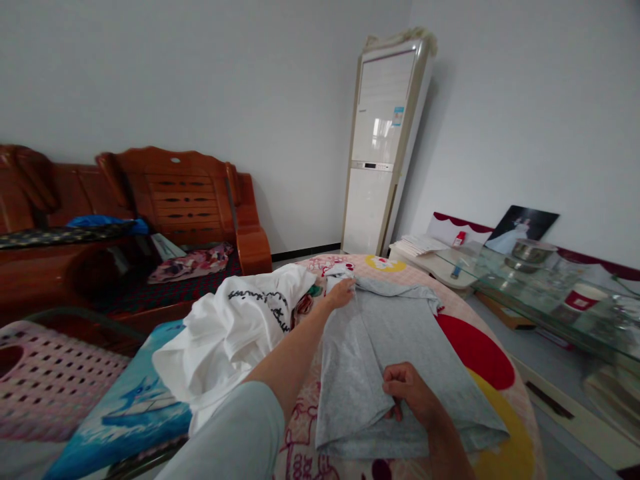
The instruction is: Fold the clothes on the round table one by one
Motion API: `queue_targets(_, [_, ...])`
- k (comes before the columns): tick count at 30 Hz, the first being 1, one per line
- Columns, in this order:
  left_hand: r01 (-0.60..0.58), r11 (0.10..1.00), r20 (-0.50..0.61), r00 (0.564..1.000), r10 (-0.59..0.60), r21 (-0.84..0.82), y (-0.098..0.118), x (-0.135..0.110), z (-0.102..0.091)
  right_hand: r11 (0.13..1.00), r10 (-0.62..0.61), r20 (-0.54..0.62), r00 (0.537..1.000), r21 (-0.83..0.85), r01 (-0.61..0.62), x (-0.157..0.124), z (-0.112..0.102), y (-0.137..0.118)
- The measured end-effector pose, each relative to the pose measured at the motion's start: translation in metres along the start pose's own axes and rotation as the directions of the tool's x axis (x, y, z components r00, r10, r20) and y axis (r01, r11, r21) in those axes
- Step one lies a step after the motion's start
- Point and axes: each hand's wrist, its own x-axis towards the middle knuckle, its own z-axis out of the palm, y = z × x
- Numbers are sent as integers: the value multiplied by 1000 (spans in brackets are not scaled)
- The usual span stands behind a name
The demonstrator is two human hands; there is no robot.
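A grey T-shirt [410, 327] lies spread on the round table [300, 427], its left part folded over toward the middle. My left hand [341, 293] reaches to the far end of the shirt, fingers closed on the cloth near the shoulder. Nearer to me, my right hand [407, 390] pinches the folded layer close to the hem; its fingertips are partly hidden. Left of the shirt is a crumpled white garment [235, 327] with black lettering, hanging over the table's edge.
A patterned cloth with red and yellow shapes covers the table. To the left stand a wooden sofa [175, 193] and a pink woven chair [60, 380] beside a blue picture cushion [135, 393]. At right is a glass-topped cabinet [540, 287] with a metal bowl [534, 251]. A tall air conditioner [375, 147] stands behind.
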Motion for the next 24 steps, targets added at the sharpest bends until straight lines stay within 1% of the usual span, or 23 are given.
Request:
queue_targets(2, [37,999,-10,999,-37,27,1,-10,-1,997,28,-27,999,-66,-30,1,-1,0])
queue_targets(3, [74,996,-22,997,-73,46,0,-18,-2,994,41,-45,998,-104,-45,1,-2,-1])
queue_targets(5, [185,978,-61,982,-180,91,-4,-37,-3,981,53,-86,995,-183,-68,1,-3,-1])
queue_targets(8, [370,917,-110,928,-356,149,-16,-74,-4,947,81,-121,989,-301,-114,1,-3,-1])
queue_targets(11, [476,855,-97,879,-466,207,-23,-107,-2,878,117,-153,981,-445,-174,-1,1,-5])
queue_targets(13, [490,834,-64,869,-491,252,-18,-123,2,827,105,-190,976,-528,-191,-2,7,-9])
queue_targets(15, [475,832,-32,873,-487,287,-9,-133,7,788,74,-220,973,-585,-192,-2,12,-12])
queue_targets(17, [461,837,-12,877,-480,295,1,-140,13,769,59,-240,969,-608,-198,-2,17,-16])
queue_targets(20, [488,833,-11,864,-503,260,7,-147,18,795,100,-230,968,-566,-217,-5,19,-19])
queue_targets(22, [503,845,2,859,-512,182,3,-151,17,832,146,-209,967,-504,-234,-8,19,-20])
queue_targets(24, [503,862,44,861,-506,67,-4,-154,14,850,187,-193,963,-459,-258,-11,18,-21])
